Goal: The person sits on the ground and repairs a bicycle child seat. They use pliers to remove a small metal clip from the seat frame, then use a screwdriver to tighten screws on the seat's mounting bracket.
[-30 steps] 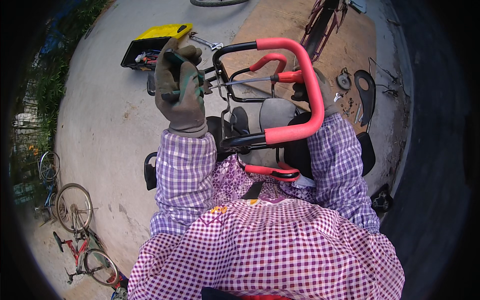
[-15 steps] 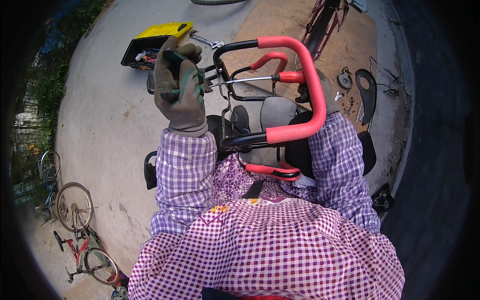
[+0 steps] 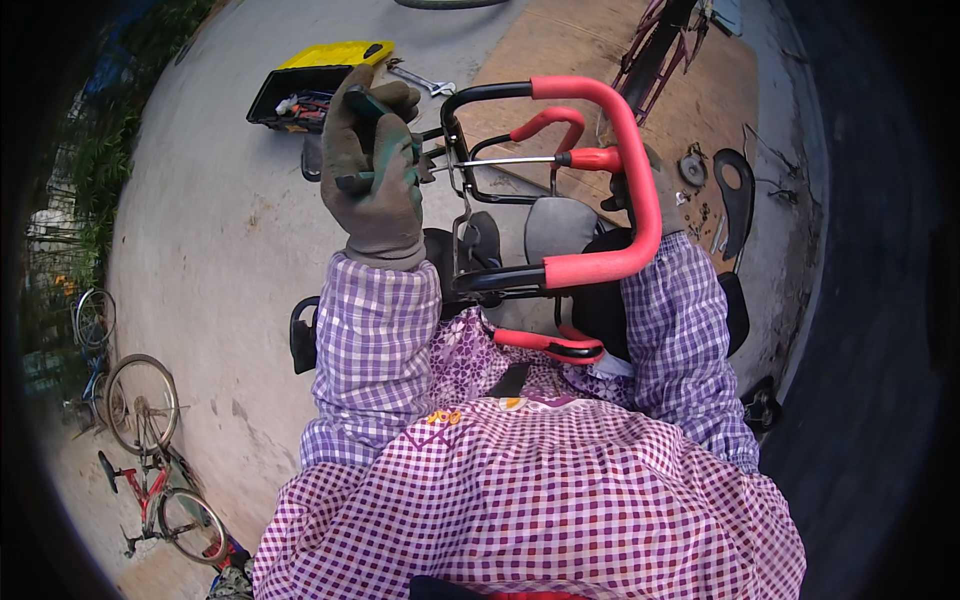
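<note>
Green-handled tool (image 3: pixel 372 150) is seen clasped in the gloved left hand (image 3: pixel 375 170), raised above the grey concrete ground (image 3: pixel 220 250) in the head view; the fingers are curled tight around the handle, and a thin metal shaft (image 3: pixel 500 160) is carried from it toward the right. The shaft is laid across a black tubular frame (image 3: pixel 460 130) padded with red foam sleeves (image 3: pixel 635 170), under which a grey seat pad (image 3: pixel 555 225) is visible. The right hand (image 3: pixel 625 195) is mostly hidden behind the red padded bar; whether it is gripping cannot be told. Both forearms are covered by purple checked sleeves (image 3: pixel 375 340).

Beyond the left hand, an open toolbox (image 3: pixel 300 90) with a yellow lid and black tray is set on the ground, and a silver spanner (image 3: pixel 425 80) is laid just beside it. At the right, a black curved plate (image 3: pixel 738 195) and small metal parts (image 3: pixel 692 168) are spread on a brown board (image 3: pixel 560 40). Small bicycles (image 3: pixel 150 450) are lying at the lower left edge, near green plants (image 3: pixel 110 150).
</note>
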The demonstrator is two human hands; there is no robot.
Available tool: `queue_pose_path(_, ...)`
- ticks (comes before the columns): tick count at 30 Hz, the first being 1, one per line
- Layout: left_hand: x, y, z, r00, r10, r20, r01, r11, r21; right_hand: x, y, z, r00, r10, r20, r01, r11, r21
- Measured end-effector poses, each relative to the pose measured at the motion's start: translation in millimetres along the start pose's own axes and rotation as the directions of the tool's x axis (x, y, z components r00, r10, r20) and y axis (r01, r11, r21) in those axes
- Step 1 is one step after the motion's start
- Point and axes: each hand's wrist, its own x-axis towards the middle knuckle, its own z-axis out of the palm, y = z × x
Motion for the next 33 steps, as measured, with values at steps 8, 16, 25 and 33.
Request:
queue_pose_path(8, 0.2, -2.0, -1.2, 1.000, -0.002, -0.026, 0.001, 0.999, -0.036, 5.7, 14.3, -4.7, 0.962, -0.247, 0.114, 0.207, 0.937, 0.280)
queue_pose_path(16, -1.4, -1.0, -0.7, 1.000, 0.010, -0.029, -0.009, 1.000, 0.010, 2.5, 4.8, -5.4, 0.998, 0.006, -0.062, -0.007, 1.000, -0.015)
queue_pose_path(25, -2.0, -5.7, -2.2, 0.997, 0.069, -0.026, -0.069, 0.998, -0.002, 0.3, 14.7, -5.7, 0.990, -0.122, 0.073, 0.087, 0.926, 0.367)
queue_pose_path(33, -0.9, -5.8, -1.8, 0.997, 0.072, -0.032, -0.071, 0.997, 0.040, 22.2, 26.4, -28.5, 0.994, -0.039, 0.106, 0.028, 0.994, 0.103)
